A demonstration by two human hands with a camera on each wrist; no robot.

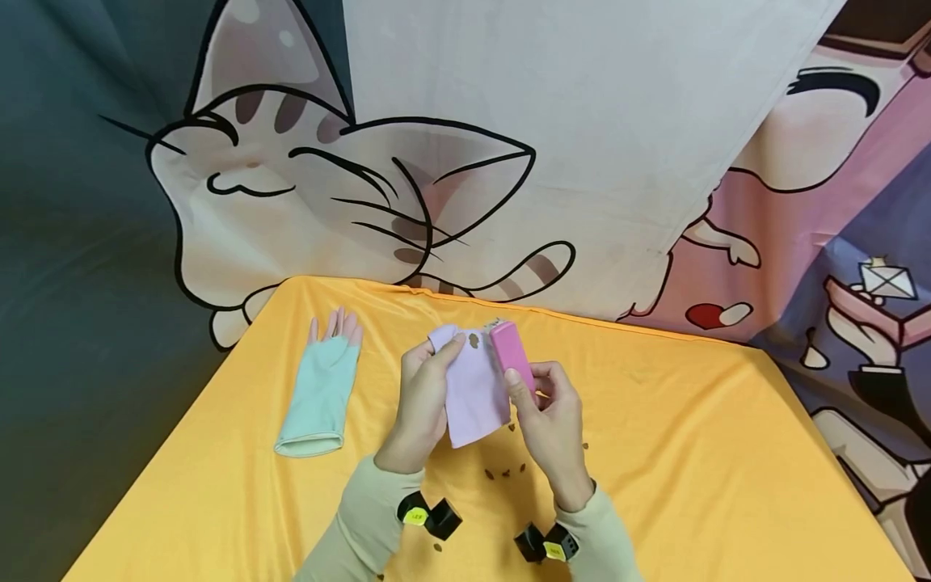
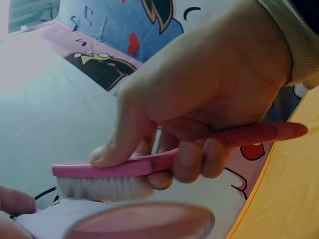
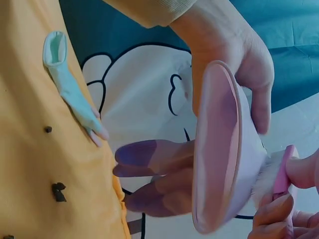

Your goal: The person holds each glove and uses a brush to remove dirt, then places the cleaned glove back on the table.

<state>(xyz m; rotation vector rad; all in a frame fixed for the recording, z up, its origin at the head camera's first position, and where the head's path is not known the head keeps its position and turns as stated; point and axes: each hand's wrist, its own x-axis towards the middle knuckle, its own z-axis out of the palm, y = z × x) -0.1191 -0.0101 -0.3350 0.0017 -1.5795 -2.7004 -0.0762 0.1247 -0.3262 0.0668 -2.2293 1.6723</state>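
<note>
A lavender rubber glove (image 1: 476,396) with a brown stain (image 1: 474,341) hangs above the table. My left hand (image 1: 424,396) grips its left side, thumb on the near face. My right hand (image 1: 549,416) holds a pink brush (image 1: 512,356), thumb along its back. In the left wrist view, the white bristles (image 2: 102,188) point down, close over the glove. Seen from the right wrist, the glove's open cuff (image 3: 219,149) faces the camera, and the bristles (image 3: 266,177) touch its outer side. Purple-tipped glove fingers (image 3: 149,154) stick out behind the cuff.
A mint-green glove (image 1: 320,396) with pink fingers lies flat at the table's left side. Small dark bits (image 1: 507,473) are scattered on the yellow tablecloth (image 1: 691,453) below my hands. A cartoon-printed cloth backdrop (image 1: 618,121) stands behind the table.
</note>
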